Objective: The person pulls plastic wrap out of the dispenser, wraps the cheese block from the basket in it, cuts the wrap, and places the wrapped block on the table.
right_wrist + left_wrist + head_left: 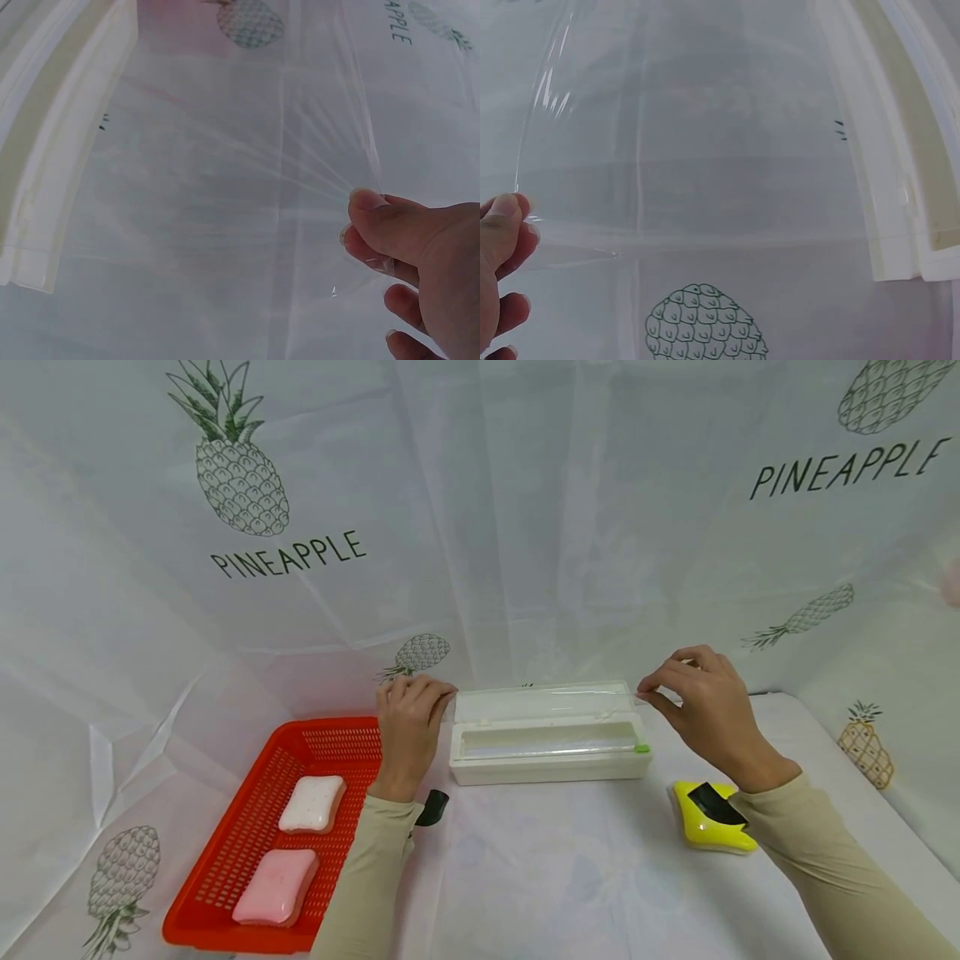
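A sheet of clear cling film (727, 172) is stretched between the two hands. My left hand (411, 727) pinches one corner of it between thumb and forefinger, as the left wrist view shows close up. At the other corner, my right hand (705, 710) pinches the film, and creases fan out from the fingertips (367, 199). Between the hands is a white cling film dispenser box (551, 772) with its lid raised at the back. A small green slider (642, 748) sits at the right end of its front edge.
At the left stands a red plastic basket (197, 902) holding a white soap bar (311, 803) and a pink soap bar (276, 885). A yellow soap bar (697, 831) lies on the table by the right forearm, partly hidden. A pineapple-print cloth (525, 527) hangs behind.
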A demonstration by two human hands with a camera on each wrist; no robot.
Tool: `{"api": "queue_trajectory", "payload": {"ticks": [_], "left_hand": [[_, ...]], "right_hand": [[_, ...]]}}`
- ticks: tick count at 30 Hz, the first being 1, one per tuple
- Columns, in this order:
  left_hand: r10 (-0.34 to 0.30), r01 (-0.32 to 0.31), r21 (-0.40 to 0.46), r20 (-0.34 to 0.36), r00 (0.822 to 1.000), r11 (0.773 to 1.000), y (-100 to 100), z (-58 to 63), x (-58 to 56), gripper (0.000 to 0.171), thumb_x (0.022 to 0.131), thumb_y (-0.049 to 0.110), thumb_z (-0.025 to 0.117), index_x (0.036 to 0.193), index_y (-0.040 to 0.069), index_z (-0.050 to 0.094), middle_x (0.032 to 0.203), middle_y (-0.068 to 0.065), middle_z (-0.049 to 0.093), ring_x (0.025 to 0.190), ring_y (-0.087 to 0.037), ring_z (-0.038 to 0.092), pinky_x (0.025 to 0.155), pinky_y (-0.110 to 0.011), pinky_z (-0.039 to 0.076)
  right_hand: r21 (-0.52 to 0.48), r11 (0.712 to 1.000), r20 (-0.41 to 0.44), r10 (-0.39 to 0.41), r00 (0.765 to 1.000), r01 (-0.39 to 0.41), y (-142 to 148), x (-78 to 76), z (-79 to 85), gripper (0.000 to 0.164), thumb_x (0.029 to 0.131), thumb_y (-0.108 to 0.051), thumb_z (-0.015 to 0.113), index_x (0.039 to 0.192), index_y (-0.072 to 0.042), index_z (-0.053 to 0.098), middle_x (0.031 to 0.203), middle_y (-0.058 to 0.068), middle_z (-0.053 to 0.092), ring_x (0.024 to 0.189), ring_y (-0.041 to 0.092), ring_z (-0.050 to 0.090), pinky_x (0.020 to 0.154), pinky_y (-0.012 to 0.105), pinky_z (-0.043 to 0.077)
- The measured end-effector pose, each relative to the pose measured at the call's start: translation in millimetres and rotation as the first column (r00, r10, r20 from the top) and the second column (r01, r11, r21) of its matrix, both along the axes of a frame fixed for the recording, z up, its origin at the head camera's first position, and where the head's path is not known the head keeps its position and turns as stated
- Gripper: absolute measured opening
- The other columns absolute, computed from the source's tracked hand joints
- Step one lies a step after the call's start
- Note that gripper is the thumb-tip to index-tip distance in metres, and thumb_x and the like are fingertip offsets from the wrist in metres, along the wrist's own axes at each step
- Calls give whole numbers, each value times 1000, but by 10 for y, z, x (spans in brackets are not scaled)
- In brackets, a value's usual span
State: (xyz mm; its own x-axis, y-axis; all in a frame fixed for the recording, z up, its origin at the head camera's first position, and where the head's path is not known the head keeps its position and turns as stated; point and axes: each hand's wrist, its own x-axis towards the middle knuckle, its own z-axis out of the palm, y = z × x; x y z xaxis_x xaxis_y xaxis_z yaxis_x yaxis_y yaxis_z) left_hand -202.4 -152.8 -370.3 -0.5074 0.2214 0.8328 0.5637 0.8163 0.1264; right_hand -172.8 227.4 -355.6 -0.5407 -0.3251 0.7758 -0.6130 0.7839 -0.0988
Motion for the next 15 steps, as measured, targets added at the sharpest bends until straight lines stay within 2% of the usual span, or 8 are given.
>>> {"api": "queue_trajectory", "payload": {"ticks": [15], "left_hand": [[-28,29,27,-63,998,999,9,94,27,5,91,11,80,95,9,81,91,-7,75,92,-30,58,87,-49,36]], "right_hand": [[-13,1000,-49,12,999,-13,16,18,86,32,65,12,93,86,-5,78,80,8,76,100,39,59,77,51,42]]}}
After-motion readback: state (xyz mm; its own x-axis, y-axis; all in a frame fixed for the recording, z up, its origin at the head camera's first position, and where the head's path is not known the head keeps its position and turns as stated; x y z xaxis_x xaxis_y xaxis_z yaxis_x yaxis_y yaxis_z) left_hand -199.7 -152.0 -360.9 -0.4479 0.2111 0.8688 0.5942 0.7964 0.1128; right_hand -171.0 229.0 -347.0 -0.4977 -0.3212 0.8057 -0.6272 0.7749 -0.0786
